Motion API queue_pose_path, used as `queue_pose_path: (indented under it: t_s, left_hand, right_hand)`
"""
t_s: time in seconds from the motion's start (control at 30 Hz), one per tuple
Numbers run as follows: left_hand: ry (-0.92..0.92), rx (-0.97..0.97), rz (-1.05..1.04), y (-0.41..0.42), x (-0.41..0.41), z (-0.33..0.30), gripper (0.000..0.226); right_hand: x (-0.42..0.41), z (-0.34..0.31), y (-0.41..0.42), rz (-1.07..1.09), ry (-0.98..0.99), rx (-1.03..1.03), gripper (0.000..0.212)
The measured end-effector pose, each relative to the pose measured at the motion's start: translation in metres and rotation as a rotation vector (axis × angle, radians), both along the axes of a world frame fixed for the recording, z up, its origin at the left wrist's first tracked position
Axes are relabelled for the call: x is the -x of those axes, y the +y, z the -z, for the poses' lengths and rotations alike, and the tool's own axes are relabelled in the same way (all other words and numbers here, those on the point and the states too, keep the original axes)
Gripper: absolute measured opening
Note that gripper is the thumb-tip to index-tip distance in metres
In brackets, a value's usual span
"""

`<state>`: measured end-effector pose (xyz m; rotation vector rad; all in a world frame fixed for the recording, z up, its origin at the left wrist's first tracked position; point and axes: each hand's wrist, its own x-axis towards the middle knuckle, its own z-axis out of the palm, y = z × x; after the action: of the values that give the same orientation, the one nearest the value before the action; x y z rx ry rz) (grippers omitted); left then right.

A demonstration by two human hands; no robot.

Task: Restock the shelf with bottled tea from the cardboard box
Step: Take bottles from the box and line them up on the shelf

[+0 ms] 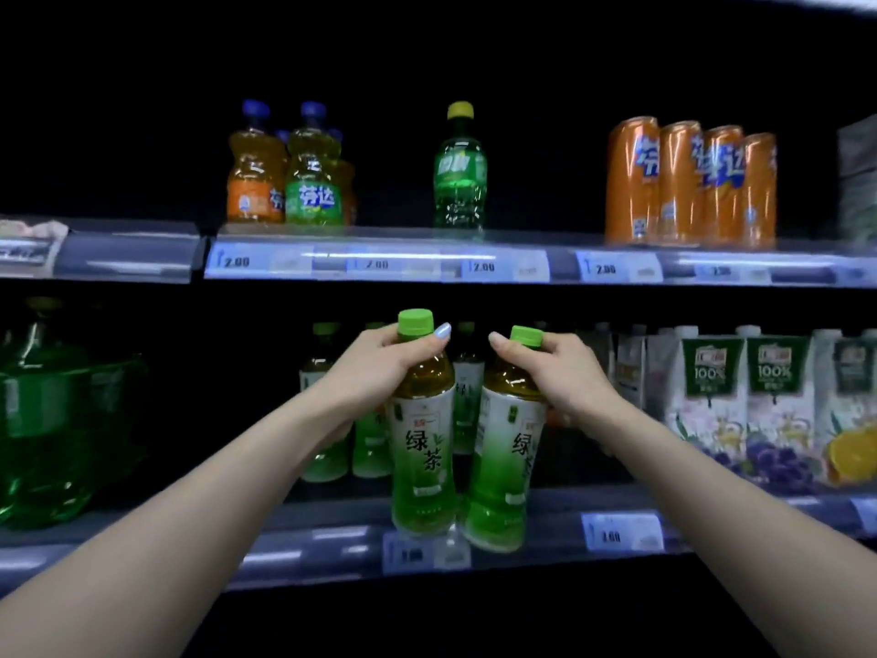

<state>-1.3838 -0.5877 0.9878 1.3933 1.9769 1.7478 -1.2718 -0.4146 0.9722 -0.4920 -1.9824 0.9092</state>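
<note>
I hold two green tea bottles with green caps in front of the lower shelf (545,524). My left hand (379,368) grips the shoulder of the left tea bottle (422,448), which is upright. My right hand (560,372) grips the neck of the right tea bottle (503,467), which leans slightly left. Both bottle bases hang at the shelf's front edge, near each other. Further tea bottles (467,401) stand behind them on the shelf, partly hidden. The cardboard box is out of view.
Juice cartons (773,406) stand right of the tea on the lower shelf. Large green bottles (57,410) fill its left end. The upper shelf (379,263) carries soda bottles (284,168), a green soda bottle (459,168) and orange cans (688,182).
</note>
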Motion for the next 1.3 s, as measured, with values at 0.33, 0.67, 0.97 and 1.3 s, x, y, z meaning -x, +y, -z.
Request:
queue_pose_path:
  t_s: [0.33,0.67,0.97,1.3]
  left_hand:
    - [-0.094,-0.007,-0.115,0.094,0.047,0.010,0.047]
    - [0.114,0.161,-0.251,0.124,0.074,0.007,0.079]
    - [0.204,0.351,-0.224,0.124,0.094,-0.011,0.069]
    - [0.401,0.563,-0.328,0.141,0.123,-0.033,0.057]
  right_hand:
    - [0.066,-0.020,0.079,-0.031,-0.037,0.044,0.066]
    - [0.097,0.008,0.097,-0.224,-0.066,0.209,0.073]
    - [0.069,0.046,0.130,-0.557,-0.152,0.274,0.069]
    - [0.106,0.062,0.111,-0.451,0.059,0.187,0.071]
